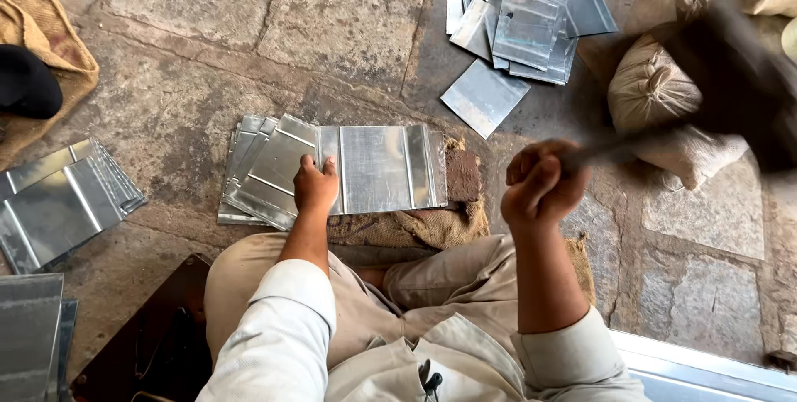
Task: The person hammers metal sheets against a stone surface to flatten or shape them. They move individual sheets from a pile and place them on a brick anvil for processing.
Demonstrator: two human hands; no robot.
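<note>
My left hand point(315, 186) presses down on the left edge of a shiny metal sheet point(378, 168) with folded ridges, which lies flat over a rusty block point(462, 175) and burlap sacking point(432, 224). My right hand point(540, 182) is closed around the handle of a dark mallet point(730, 78), raised and blurred at the upper right, above and to the right of the sheet. A stack of similar sheets point(257, 174) sits just left of my left hand.
More cut metal sheets lie in a pile point(523, 20) at the top and another pile point(58, 203) at the left. Tied sacks point(664, 103) stand at the right. A dark wooden board point(149, 344) lies by my left knee. The floor is stone slabs.
</note>
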